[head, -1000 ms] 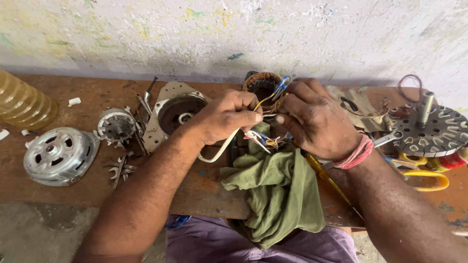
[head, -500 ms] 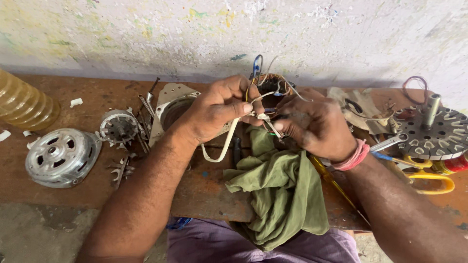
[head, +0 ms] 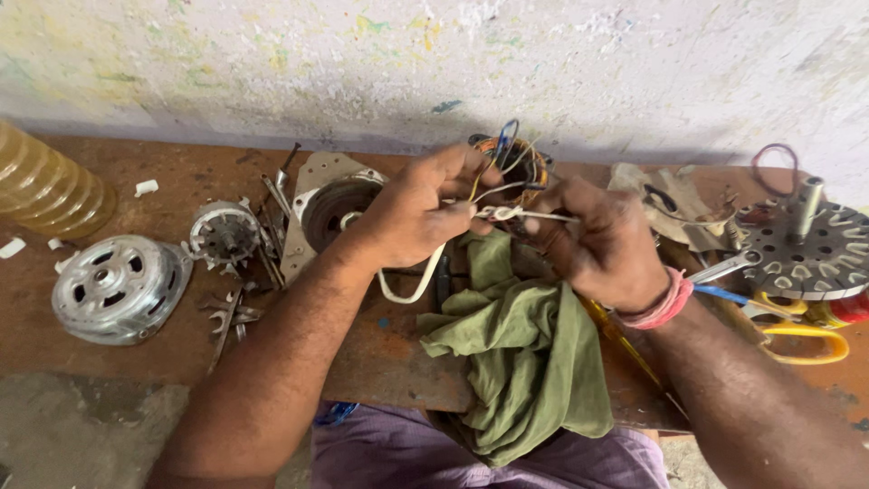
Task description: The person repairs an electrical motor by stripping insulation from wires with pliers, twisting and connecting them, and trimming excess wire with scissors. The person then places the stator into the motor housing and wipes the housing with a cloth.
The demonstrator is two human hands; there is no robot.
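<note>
My left hand [head: 418, 217] and my right hand [head: 605, 243] meet over the middle of a wooden bench [head: 181, 181]. Both pinch a bundle of thin wires [head: 503, 212], white, yellow and blue, that run back to a copper-wound motor stator [head: 513, 159] behind my fingers. A white sleeved lead [head: 416, 288] loops down under the left hand. Below the hands a green cloth [head: 516, 349] hangs over the bench's front edge onto my lap. A pink band sits on my right wrist.
On the left lie a round metal motor cover [head: 116, 288], a small rotor part [head: 224, 232], spanners [head: 228, 315] and a motor housing plate [head: 328, 210]. An amber bottle [head: 45, 186] stands far left. At the right are a slotted rotor disc [head: 810, 254], yellow-handled scissors [head: 801, 340] and rags.
The hands rose slightly from the stator and drew the wires out between them; the right hand now pulls a white strand taut toward the left hand.
</note>
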